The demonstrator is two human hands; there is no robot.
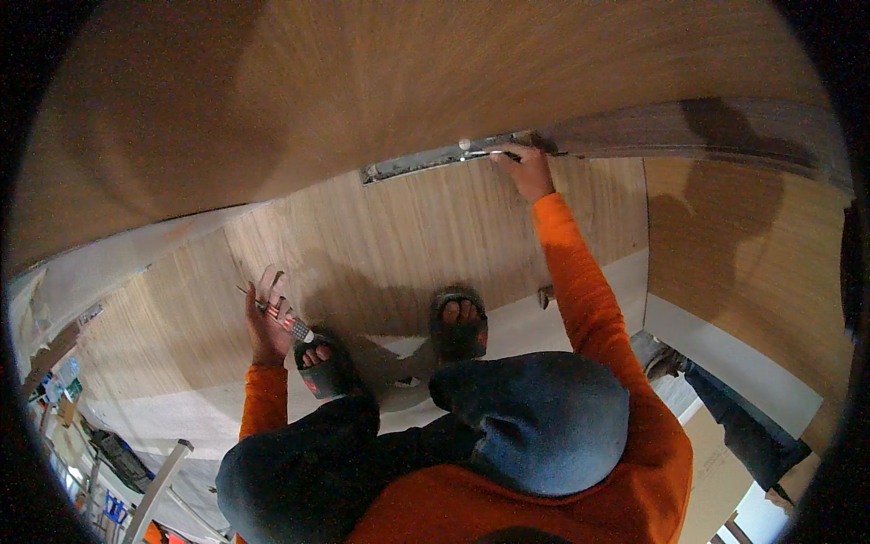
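My right hand (527, 169) reaches up to a metal drawer slide (426, 160) fixed on the wooden cabinet wall, fingertips pinching a small screw or bit at its right end. My left hand (265, 319) is held low near my knee and grips a screwdriver (288, 321) with a striped handle, its thin shaft pointing up-left. Both sleeves are orange. I squat inside the cabinet, my sandalled feet (459, 323) on a pale bottom board (526, 328).
Wood-grain panels (408, 72) surround me above and on both sides. A small metal bracket (546, 296) sits on the bottom board near the right wall. Another person's leg and shoe (725, 408) stand at the right. A stool and clutter lie lower left (118, 453).
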